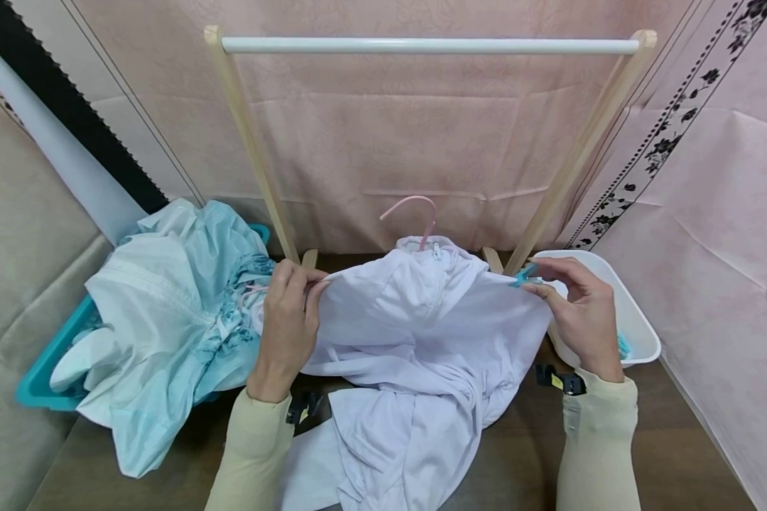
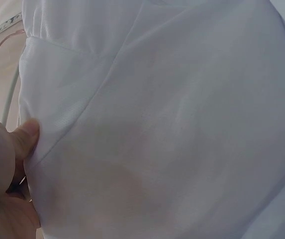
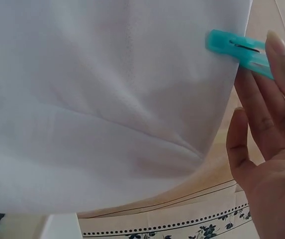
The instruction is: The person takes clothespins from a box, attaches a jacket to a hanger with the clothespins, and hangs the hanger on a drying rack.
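Observation:
A white zip-collared garment (image 1: 422,326) hangs on a pink hanger (image 1: 415,200), whose hook rises from the collar. My left hand (image 1: 289,326) pinches the garment's left shoulder edge between thumb and fingers; the left wrist view shows the thumb (image 2: 29,133) on the white cloth (image 2: 157,114). A turquoise clothespin (image 1: 524,275) sits at the right shoulder edge, and my right hand (image 1: 581,312) pinches its handles. In the right wrist view the clothespin (image 3: 237,48) lies across the cloth's edge, with the right hand (image 3: 276,134) beside it.
A wooden rack with a white bar (image 1: 422,46) stands behind the garment. To the left, a turquoise basket (image 1: 45,387) holds light blue and white clothes (image 1: 172,305). On the right is a white basket (image 1: 639,319) with turquoise items inside. Patterned cloth covers the back and sides.

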Tool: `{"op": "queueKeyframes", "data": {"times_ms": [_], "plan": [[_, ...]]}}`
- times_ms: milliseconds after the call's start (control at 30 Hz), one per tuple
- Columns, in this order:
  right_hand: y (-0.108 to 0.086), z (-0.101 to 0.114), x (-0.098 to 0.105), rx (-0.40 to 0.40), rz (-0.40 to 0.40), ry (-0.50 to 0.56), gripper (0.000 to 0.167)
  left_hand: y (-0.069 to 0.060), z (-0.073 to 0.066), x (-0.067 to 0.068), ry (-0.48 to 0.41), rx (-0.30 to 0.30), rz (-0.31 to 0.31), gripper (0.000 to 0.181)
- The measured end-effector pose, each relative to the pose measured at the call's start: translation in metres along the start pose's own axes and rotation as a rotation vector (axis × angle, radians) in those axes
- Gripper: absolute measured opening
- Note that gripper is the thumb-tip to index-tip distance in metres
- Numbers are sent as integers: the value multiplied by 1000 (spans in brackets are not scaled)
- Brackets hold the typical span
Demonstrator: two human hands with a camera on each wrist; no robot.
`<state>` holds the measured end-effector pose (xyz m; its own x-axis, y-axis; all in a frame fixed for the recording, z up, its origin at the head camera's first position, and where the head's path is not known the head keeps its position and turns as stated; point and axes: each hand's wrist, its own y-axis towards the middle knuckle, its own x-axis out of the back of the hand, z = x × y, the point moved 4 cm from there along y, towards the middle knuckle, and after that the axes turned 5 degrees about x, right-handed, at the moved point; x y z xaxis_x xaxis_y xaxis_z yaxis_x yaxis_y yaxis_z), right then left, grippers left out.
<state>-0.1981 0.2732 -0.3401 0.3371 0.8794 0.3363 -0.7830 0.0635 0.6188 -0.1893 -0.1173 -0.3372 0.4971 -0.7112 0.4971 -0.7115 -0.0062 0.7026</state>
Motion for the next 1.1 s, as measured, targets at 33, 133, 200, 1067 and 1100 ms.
{"op": "queueKeyframes", "data": {"times_ms": [33,133,200,1067,1100], "plan": [[0,0,0,-3,3,3,38,0,0,0,1,2,0,8],[0,0,0,-7,17,28,44,0,0,1,1,5,-2,8],[0,0,1,-7,35,32,51,0,1,1,-1,5,-5,8],[-21,-85,72,-438,149,-494,52,0,3,0,8,20,0,7],[-22,-89,74,-472,144,-501,52,0,3,0,8,20,0,7]]}}
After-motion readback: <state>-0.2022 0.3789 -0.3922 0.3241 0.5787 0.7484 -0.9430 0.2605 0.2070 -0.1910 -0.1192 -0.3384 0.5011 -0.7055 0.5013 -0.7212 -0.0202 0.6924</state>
